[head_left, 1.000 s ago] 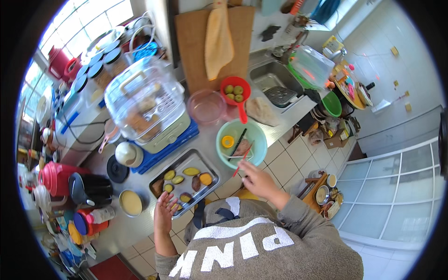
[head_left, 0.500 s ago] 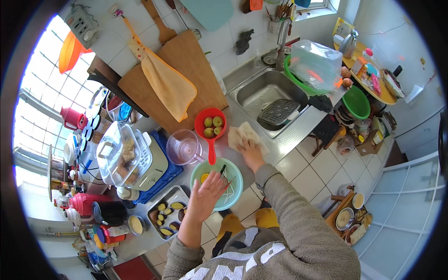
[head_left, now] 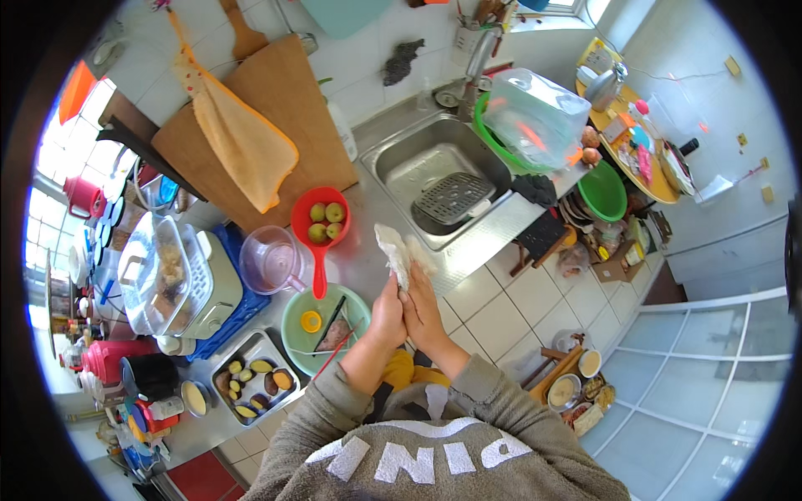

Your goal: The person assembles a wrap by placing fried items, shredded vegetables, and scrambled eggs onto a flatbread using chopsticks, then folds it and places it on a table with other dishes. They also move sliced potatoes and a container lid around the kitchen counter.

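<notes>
A whitish cloth [head_left: 399,249] is pinched between my two hands, its top sticking up past the fingertips at the counter's front edge. My left hand [head_left: 387,317] presses against it from the left. From the right, my right hand [head_left: 427,311] lies along it with straight fingers; the hands touch each other. Just left of them is a pale green basin [head_left: 294,302] with a yellow ring-shaped piece [head_left: 311,321], a black-handled utensil and a pinkish packet in it. Behind the basin a red handled colander [head_left: 319,263] holds several green fruits [head_left: 334,212].
A clear plastic jug [head_left: 269,259] stands beside the colander. Cut potato-like pieces lie in a metal tray [head_left: 215,365]. The steel sink [head_left: 393,159] holds a grey perforated rack [head_left: 452,199]. Further left stands a steamer with a clear lid [head_left: 149,271]; wooden boards [head_left: 288,108] lean on the wall.
My right hand has lifted the cloth off the counter. My left hand has come right, from over the basin, to meet it. The view has shifted to the right.
</notes>
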